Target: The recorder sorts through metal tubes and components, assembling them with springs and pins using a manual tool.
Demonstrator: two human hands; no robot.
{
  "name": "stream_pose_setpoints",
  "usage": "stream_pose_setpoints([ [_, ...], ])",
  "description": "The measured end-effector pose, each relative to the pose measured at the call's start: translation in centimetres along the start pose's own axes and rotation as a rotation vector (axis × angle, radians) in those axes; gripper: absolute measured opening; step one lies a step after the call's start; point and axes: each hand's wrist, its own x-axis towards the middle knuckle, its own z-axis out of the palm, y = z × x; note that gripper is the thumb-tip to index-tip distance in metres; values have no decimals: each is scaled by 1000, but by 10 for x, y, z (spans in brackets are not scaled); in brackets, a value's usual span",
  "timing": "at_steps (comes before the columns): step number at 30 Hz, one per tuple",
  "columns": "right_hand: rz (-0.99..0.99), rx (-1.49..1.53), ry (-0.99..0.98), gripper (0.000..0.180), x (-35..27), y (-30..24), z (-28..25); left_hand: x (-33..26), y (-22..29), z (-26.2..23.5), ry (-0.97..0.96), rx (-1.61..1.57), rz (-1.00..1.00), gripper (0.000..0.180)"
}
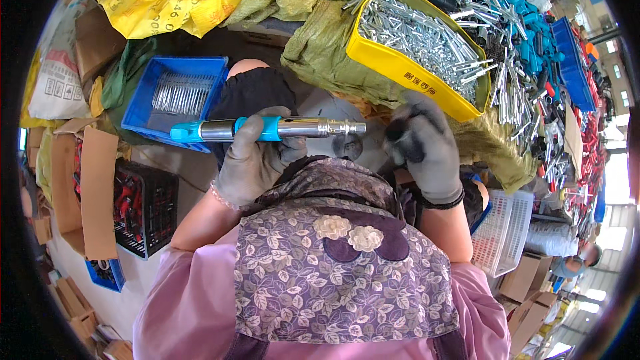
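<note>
While my gloved left hand [248,165] grasps one blue-and-silver tubular tool [270,129], crosswise before me, my gloved right hand [430,153] is curled near its silver end; contents, I cannot tell. Ahead right: yellow bin [387,67], metal pins [413,40]. Ahead left: blue bin [140,101], silver rods [180,95].

Apron [293,293]: purple-grey, pale leaf print, dark purple appliqué [395,245] and two cream fabric flowers [349,233] on its upper part. Lilac-pink sleeves [179,293] either side of apron, dark straps [248,347] along its lower edge. Beyond apron's upper edge: grey gloves on left hand [245,168] and right hand [432,153], pale beaded bracelet [225,199] at left wrist, black band [443,201] at right, black legwear [263,88].
</note>
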Motion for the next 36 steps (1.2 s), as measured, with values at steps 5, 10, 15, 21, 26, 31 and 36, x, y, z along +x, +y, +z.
stream_pose_setpoints([
  [5, -69, -337, -112, 23, -4, -10, 37, -1, -10, 13, -113, 184, -5, 54],
  [10, 133, 68, -325, 25, 3, -10, 40, -2, -15, 12, -78, 226, 17, 50],
  [15, 122, -62, -166, 42, -22, 19, 30, -4, -19, 11, -7, 184, 0, 52],
  [21, 140, -111, -222, 34, -28, 18, 16, 2, -21, 11, 20, 123, -69, 51],
  [26, 255, -59, -164, 41, -19, 25, 2, 2, -25, 13, 32, 108, -161, 52],
  [31, 219, -43, 84, 51, -32, 29, 16, 6, -30, 8, 5, 172, -186, 50],
  [36, -1, 139, -57, 61, -36, 42, 7, 3, -36, 2, -44, 243, -172, 38],
])
